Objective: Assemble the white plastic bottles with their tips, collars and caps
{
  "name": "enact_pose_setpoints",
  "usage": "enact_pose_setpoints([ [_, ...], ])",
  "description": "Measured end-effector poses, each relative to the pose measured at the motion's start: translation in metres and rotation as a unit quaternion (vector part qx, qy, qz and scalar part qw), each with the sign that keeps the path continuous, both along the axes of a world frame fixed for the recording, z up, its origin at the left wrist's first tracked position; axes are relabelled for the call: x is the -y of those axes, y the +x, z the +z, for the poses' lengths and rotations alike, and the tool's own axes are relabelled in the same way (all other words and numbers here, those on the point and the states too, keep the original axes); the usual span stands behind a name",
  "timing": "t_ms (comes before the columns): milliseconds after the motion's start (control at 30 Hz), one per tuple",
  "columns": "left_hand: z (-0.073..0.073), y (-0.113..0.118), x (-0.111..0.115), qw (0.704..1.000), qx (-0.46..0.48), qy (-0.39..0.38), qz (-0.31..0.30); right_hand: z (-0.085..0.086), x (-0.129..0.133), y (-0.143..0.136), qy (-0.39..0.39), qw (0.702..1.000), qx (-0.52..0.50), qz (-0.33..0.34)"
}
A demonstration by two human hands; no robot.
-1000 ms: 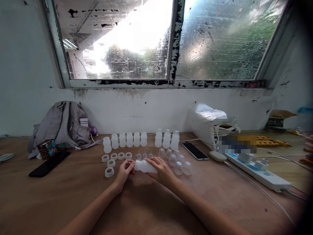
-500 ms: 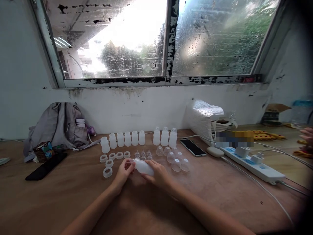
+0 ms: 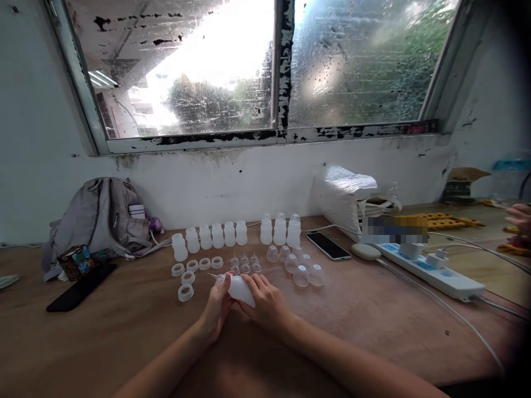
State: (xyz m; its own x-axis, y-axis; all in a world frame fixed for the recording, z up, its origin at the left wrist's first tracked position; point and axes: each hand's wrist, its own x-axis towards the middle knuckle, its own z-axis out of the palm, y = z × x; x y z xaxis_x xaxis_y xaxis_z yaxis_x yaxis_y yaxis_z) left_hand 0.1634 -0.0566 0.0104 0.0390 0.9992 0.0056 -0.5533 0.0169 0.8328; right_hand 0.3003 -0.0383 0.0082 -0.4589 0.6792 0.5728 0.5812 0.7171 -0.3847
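Note:
A white bottle (image 3: pixel 241 292) lies tilted between my two hands, its top end toward the left. My left hand (image 3: pixel 218 303) is wrapped round the top end, where a clear pointed nipple sticks out to the left. The fingers of my right hand (image 3: pixel 267 301) are closed round the bottle's body. Just beyond are several clear nipples (image 3: pixel 244 264). White rings (image 3: pixel 186 292) lie to the left, clear domed caps (image 3: pixel 301 276) to the right. Farther back stand a row of open white bottles (image 3: pixel 205 236) and three capped bottles (image 3: pixel 280 230).
At the left are a grey backpack (image 3: pixel 97 221), a small box and a black phone (image 3: pixel 81 287). A second phone (image 3: pixel 327 245), a white round device, a power strip (image 3: pixel 431 272) and cables lie right. Another person's hand (image 3: pixel 519 217) shows at the far right.
My left hand has shifted from a fingertip hold to a fuller wrap round the bottle's top end. The bottle has moved slightly left and down, and the view has shifted a little.

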Motion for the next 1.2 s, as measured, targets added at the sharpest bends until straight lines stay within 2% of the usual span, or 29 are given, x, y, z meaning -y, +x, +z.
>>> enact_pose_setpoints([
  [33,-0.001,0.002,0.001,0.999,0.002,-0.015,0.03,-0.001,0.002,-0.002,-0.025,1.0,-0.009,0.016],
  [100,0.001,0.005,0.002,0.997,-0.004,-0.038,0.071,-0.001,0.005,-0.006,-0.122,0.989,-0.065,0.056],
  [167,0.007,0.004,0.003,0.997,-0.013,-0.038,0.072,-0.001,0.008,-0.007,-0.277,0.945,-0.151,0.086],
  [200,0.011,0.003,0.004,0.998,-0.018,-0.03,0.054,0.0,0.009,-0.007,-0.364,0.905,-0.195,0.106],
  [267,0.019,0.001,0.007,0.999,-0.029,-0.005,0.013,0.001,0.011,-0.007,-0.512,0.8,-0.27,0.157],
  [333,0.024,-0.001,0.01,0.999,-0.044,0.015,-0.011,0.001,0.013,-0.006,-0.604,0.699,-0.319,0.211],
  [400,0.027,0.0,0.012,0.998,-0.052,0.036,-0.004,0.001,0.015,-0.005,-0.65,0.635,-0.347,0.234],
  [467,0.027,0.001,0.013,0.997,-0.055,0.052,0.008,0.001,0.016,-0.004,-0.677,0.598,-0.356,0.24],
  [567,0.03,0.003,0.017,0.995,-0.066,0.069,0.009,0.003,0.016,-0.003,-0.689,0.565,-0.363,0.271],
  [700,0.035,0.005,0.027,0.988,-0.098,0.122,0.009,0.009,0.016,0.001,-0.692,0.535,-0.334,0.351],
  [833,0.036,0.002,0.029,0.981,-0.12,0.153,0.005,0.013,0.016,0.004,-0.678,0.54,-0.293,0.403],
  [900,0.033,-0.002,0.024,0.98,-0.128,0.151,-0.004,0.013,0.015,0.003,-0.66,0.577,-0.286,0.387],
  [933,0.03,-0.004,0.02,0.981,-0.128,0.145,-0.009,0.012,0.015,0.002,-0.641,0.608,-0.292,0.367],
  [1000,0.024,-0.006,0.011,0.985,-0.117,0.127,-0.015,0.011,0.015,-0.001,-0.579,0.688,-0.312,0.306],
  [1100,0.012,-0.004,0.002,0.988,-0.11,0.095,-0.045,0.007,0.012,-0.003,-0.438,0.812,-0.316,0.221],
  [1200,0.002,-0.001,-0.002,0.987,-0.127,0.068,-0.074,0.005,0.002,0.0,-0.302,0.903,-0.243,0.188],
])
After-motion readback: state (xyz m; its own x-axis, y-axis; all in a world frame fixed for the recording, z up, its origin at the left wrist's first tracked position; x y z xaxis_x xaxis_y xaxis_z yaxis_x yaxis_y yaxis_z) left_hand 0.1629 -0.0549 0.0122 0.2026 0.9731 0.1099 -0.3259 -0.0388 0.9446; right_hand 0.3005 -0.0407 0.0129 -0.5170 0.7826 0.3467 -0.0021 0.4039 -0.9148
